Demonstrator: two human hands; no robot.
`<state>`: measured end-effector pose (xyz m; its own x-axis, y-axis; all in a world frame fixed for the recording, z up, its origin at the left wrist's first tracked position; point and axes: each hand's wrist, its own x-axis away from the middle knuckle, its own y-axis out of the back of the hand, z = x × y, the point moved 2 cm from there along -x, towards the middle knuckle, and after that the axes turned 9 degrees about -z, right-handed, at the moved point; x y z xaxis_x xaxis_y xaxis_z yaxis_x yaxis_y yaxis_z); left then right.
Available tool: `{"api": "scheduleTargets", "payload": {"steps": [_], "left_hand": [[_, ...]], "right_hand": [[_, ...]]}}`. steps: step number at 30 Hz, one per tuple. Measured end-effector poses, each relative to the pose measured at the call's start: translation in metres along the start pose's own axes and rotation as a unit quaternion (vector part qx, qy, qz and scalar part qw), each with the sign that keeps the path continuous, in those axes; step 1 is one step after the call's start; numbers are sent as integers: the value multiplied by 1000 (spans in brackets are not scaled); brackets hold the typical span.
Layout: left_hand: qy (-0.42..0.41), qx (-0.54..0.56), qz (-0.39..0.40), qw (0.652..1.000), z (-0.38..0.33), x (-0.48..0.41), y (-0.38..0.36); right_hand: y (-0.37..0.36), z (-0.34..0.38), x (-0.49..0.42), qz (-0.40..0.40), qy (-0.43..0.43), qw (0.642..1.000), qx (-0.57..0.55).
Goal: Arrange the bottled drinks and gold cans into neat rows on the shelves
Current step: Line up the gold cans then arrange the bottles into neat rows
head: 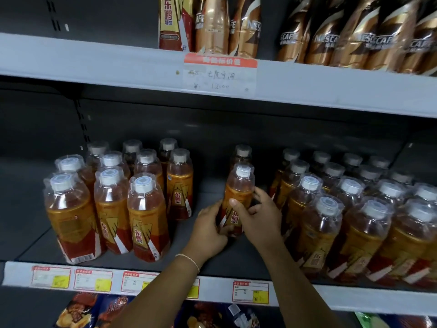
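Note:
An orange drink bottle (240, 185) with a white cap and a red-and-gold label stands in the middle of the dark shelf (212, 266). My left hand (210, 230) grips its lower left side and my right hand (257, 218) wraps its right side. One more bottle (241, 153) stands right behind it. A block of like bottles (111, 197) stands to the left in rows, and a larger block (350, 209) fills the right. Gold coffee bottles (354, 34) line the upper shelf.
A gap of bare shelf lies on both sides of the held bottle. The upper shelf edge (94, 60) carries a handwritten price tag (220, 74). Price labels (92, 279) run along the lower shelf edge. Snack bags (94, 311) sit below.

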<state>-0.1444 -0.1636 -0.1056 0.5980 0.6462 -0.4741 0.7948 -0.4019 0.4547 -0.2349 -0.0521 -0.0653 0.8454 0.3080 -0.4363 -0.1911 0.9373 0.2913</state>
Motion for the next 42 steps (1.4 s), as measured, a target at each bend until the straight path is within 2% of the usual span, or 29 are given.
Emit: {"api": "scheduleTargets", "payload": {"steps": [5, 13, 25, 34, 39, 42], "left_hand": [[-8, 25, 0, 1000, -6, -8, -2], [-23, 3, 13, 1000, -9, -28, -7], [-10, -40, -21, 999, 7, -31, -20], [-1, -74, -13, 997, 5, -29, -18], [-47, -181, 9, 982, -16, -26, -3], [-69, -181, 18, 981, -28, -14, 16]], "right_hand": [[-6, -17, 3, 16, -49, 998, -27], [-13, -26, -7, 31, -63, 998, -9], [-21, -39, -15, 8, -42, 998, -44], [-22, -38, -11, -5, -18, 1000, -18], [-17, -31, -9, -73, -34, 997, 9], [-15, -24, -6, -102, -20, 993, 58]]}}
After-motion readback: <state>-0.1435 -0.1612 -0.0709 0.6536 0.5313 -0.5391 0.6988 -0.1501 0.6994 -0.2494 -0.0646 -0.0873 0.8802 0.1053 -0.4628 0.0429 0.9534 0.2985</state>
